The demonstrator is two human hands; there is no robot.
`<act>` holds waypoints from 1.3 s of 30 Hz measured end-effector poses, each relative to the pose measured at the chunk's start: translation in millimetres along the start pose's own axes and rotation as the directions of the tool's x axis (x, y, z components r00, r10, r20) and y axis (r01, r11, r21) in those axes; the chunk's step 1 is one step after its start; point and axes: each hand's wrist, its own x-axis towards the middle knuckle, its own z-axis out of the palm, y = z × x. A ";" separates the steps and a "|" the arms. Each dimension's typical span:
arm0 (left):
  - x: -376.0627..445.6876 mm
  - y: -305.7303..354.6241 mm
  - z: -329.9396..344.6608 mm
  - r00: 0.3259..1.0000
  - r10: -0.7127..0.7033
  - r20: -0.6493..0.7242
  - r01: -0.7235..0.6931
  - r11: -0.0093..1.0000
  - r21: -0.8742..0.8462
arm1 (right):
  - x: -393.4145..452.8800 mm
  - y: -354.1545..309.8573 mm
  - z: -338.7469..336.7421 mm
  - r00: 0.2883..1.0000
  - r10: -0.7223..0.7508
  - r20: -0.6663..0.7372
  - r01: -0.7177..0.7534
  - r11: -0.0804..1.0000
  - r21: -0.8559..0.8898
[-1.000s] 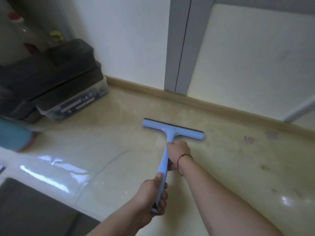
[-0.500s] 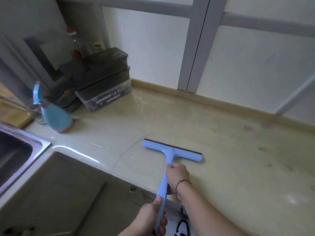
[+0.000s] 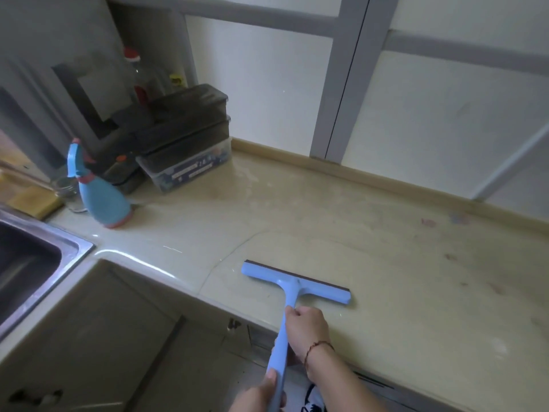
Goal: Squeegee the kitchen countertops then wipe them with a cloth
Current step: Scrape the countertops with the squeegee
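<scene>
Squeegee (image 3: 294, 285) blade on countertop (image 3: 386, 263), seemingly flat, handle gripped by both hands.

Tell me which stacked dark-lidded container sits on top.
The smaller dark-lidded container nearest the wall; it rests on the larger clear, labelled box that stands directly on the countertop.

Two bare forearms reach in from the bottom edge, with no sleeves visible. The right hand (image 3: 307, 328) has a thin reddish-brown cord bracelet (image 3: 319, 345) at its wrist. The left hand (image 3: 261, 394) wears no jewellery on the part that shows.
</scene>
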 end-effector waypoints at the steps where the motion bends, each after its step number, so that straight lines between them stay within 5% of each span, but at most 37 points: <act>1: 2.2 -4.6 -2.0 1.000 0.007 -0.019 -0.007 1.000 0.000 | -4.0 2.0 0.9 1.000 0.007 0.002 -0.007 1.000 -0.010; 5: -4.3 -12.5 1.1 1.000 0.027 -0.002 -0.026 1.000 0.015 | -11.0 2.3 -2.2 0.999 -0.030 0.011 0.030 0.999 -0.040; 11: -6.6 11.9 37.7 0.996 0.065 0.053 -0.059 0.991 -0.117 | -1.6 7.6 -45.2 0.993 -0.110 0.051 0.102 0.985 0.139; 17: 0.0 84.9 144.9 0.979 0.016 0.202 0.027 0.977 -0.211 | 56.4 -9.0 -158.6 0.995 -0.101 -0.002 0.094 0.921 0.378; 26: 86.5 195.7 314.2 0.987 0.036 0.156 -0.011 0.987 -0.159 | 227.6 -23.9 -302.6 0.995 -0.099 -0.013 0.094 0.894 0.437; 39: 121.9 195.6 355.1 0.988 -0.096 0.120 0.117 0.976 -0.185 | 269.1 -12.7 -315.5 0.999 0.001 -0.042 0.013 0.943 0.332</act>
